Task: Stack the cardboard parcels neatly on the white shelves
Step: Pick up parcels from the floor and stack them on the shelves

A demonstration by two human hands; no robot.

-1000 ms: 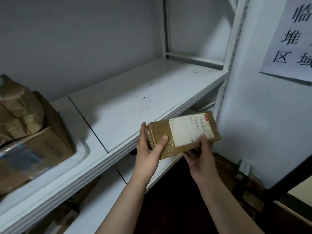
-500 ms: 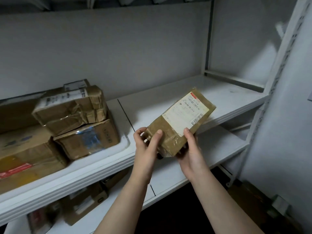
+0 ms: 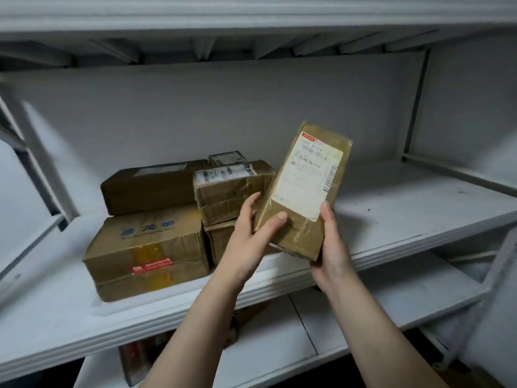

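Above the white shelf [image 3: 391,219], just right of the stacked parcels [image 3: 156,228], both the left hand [image 3: 251,233] and right hand [image 3: 331,247] clamp their fingers on a tilted flat parcel [image 3: 305,191], seemingly lining it up for placement.

Right half of the middle shelf [image 3: 405,208] is sitting wide open — plenty of room to slide in from the front. The left half is getting hogged by the stack of boxes [image 3: 156,219], piled two high, while the shelf above [image 3: 251,12] is capping the headroom — the held parcel [image 3: 305,189] is hovering just right of that stack.
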